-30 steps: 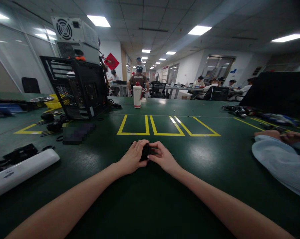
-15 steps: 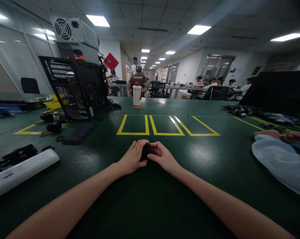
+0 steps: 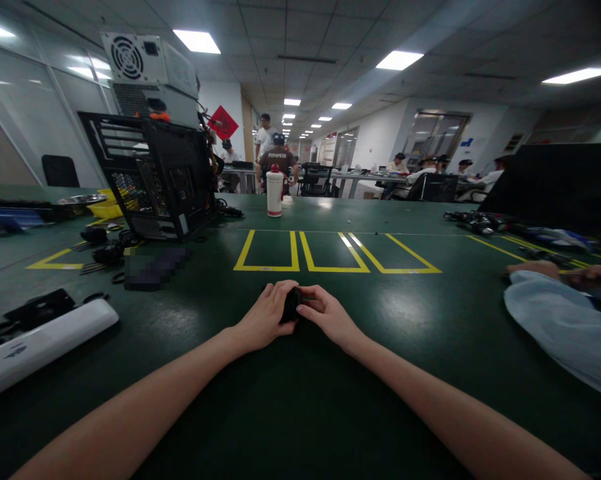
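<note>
Small black object [image 3: 290, 305], one: mid-width on the tabletop [image 3: 300, 413], well in from the far edge; detail largely hidden by fingers.

Hands, one pair, bare, brought together at the object. Left hand [image 3: 266, 312]: clasped on its left side, fingers above, thumb below. Right hand [image 3: 329, 315]: thumb and fingertips at its right side; whether they grip cannot be told.

Yellow tape outlines [image 3: 334, 270], three, side by side, between hands and far edge.

White bottle [image 3: 274, 193], red-lidded, upright, near the far edge.

Black computer case [image 3: 168, 180], standing toward the far left corner; grey box with fan grille [image 3: 135, 60] stacked above.

White elongated item [image 3: 50, 347]: toward the left edge.

Light-blue sleeve [image 3: 555, 320], another person's: toward the right edge.
</note>
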### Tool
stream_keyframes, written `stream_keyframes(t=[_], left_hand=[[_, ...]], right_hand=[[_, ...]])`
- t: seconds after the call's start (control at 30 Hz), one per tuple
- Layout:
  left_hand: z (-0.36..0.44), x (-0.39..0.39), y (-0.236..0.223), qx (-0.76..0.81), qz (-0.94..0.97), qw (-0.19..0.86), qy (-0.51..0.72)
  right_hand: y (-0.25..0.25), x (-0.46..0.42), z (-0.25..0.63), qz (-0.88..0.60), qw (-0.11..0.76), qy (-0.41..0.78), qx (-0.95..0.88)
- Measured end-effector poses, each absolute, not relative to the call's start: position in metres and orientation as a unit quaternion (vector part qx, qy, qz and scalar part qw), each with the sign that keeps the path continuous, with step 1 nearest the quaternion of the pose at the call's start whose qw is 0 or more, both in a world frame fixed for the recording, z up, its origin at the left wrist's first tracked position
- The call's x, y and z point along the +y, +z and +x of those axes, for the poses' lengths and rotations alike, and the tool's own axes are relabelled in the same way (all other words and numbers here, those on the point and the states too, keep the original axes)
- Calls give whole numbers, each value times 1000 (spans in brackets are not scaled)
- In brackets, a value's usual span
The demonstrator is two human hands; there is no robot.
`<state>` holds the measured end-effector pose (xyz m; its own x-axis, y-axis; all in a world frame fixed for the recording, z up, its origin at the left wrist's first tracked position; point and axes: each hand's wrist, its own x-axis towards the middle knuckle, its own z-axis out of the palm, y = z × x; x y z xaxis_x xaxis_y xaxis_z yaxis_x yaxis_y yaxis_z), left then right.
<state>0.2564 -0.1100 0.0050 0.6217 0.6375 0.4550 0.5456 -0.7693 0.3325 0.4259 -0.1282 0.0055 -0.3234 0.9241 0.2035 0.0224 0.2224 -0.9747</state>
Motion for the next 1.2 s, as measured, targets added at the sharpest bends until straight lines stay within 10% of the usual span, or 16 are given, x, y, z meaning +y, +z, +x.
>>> stream_keyframes(t=[1.2], left_hand=[[255,-108,2,331,895,85,287]], right_hand=[[7,-131,427,-354,448,503,-649]])
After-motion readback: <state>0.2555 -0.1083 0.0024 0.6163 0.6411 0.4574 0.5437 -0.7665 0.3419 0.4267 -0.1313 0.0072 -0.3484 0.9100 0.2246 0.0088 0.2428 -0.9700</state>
